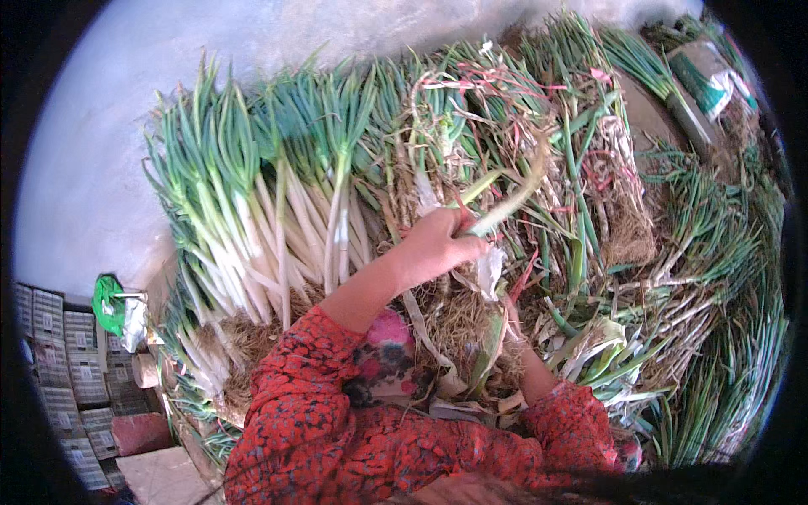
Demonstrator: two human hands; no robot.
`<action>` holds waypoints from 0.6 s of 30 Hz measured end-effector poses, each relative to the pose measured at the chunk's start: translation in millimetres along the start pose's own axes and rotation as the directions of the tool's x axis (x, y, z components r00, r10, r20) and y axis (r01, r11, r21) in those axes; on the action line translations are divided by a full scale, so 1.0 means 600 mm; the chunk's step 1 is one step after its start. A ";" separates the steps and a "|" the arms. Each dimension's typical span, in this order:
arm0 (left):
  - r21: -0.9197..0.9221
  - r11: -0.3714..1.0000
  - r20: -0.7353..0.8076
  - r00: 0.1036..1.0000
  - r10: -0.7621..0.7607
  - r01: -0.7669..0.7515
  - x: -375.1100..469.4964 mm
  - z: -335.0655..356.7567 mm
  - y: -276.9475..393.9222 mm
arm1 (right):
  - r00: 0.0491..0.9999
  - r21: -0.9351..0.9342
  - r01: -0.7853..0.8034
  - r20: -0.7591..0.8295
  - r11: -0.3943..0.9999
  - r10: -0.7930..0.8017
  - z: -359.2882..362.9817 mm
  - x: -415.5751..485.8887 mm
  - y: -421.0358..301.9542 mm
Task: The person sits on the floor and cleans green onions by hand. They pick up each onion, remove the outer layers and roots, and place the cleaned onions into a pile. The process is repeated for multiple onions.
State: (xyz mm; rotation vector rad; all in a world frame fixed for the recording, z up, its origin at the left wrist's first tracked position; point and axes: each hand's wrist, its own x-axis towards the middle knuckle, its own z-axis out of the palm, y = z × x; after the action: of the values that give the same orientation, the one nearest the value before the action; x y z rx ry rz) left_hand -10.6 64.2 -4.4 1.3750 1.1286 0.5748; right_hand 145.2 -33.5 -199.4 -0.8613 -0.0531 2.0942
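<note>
My left hand point(439, 247) reaches forward from a red patterned sleeve and grips a pale, limp green onion leaf point(508, 208) whose browned tip curves up and away. Lower and to the right is my right hand point(514, 325), among roots and leaf scraps. Its fingers are largely hidden, so I cannot tell what it grips. White papery skin point(490, 273) hangs between the two hands. Below them lies a tangle of brown roots point(435, 315). To the left, a row of cleaner green onions point(252, 233) leans with white stalks and green tops against the wall.
More untrimmed green onions point(694, 233) are heaped at right, near a root-ended bundle point(625, 233). Pink ties point(486, 82) lie across the pile. Stacked patterned boxes point(82, 366), a green plastic bag point(108, 303) and a red block point(140, 433) stand at left. A pale wall point(126, 158) rises behind.
</note>
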 end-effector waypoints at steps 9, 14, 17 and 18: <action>0.421 0.905 0.020 0.999 0.048 -0.052 -0.067 0.053 0.110 | 0.977 -0.268 0.193 -0.041 0.944 -0.211 0.130 -0.220 -0.130; 0.323 0.917 0.131 0.971 0.200 -0.232 -0.066 0.123 0.145 | 0.923 -0.397 0.263 -0.163 0.879 -0.350 0.007 -0.324 -0.153; 0.329 0.928 0.224 0.969 0.105 -0.177 -0.077 0.155 0.141 | 0.894 -0.428 0.252 -0.240 0.868 -0.378 -0.048 -0.336 -0.152; 0.307 0.942 0.292 0.955 0.043 -0.136 -0.078 0.165 0.129 | 0.878 -0.432 0.253 -0.274 0.866 -0.394 -0.063 -0.336 -0.148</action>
State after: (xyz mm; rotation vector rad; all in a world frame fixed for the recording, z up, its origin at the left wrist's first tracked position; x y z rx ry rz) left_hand 77.9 -8.4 64.8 1.7401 0.9574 0.2487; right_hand 310.7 -132.7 -86.8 -1.3556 -0.4049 1.5998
